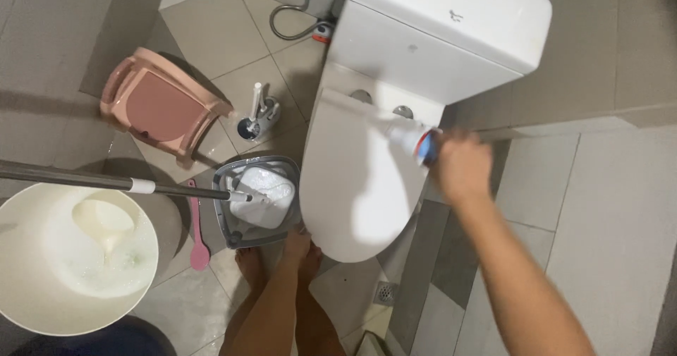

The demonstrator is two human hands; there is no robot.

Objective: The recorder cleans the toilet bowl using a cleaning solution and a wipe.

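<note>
My right hand sits at about three o'clock from the centre of the view, fingers wrapped shut around a white squeeze bottle with a red and blue band. The bottle is blurred; it points out of my fist toward ten o'clock, its nozzle end over the rear of the closed toilet lid, near the hinges. My right forearm runs back from the hand toward five o'clock.

My left hand lies at about six o'clock, low in the view, resting with fingers loosely together at the front rim of the toilet. I cannot tell whether it actually touches the porcelain or how far it is open, and I see nothing held in it. The bottle is well apart from this hand, up at its one o'clock, across the lid.

The white cistern stands at twelve o'clock behind the lid. At nine o'clock from the toilet is a grey mop bucket with a white mop head in it, and the mop's metal handle stretches away to the left edge. Just beside the bucket lies a pink long-handled brush. At eight o'clock sits a large cream basin with a dipper in soapy water. A pink plastic stool lies tipped at ten o'clock, with a toilet brush in its holder near it. A floor drain shows at six o'clock.
</note>
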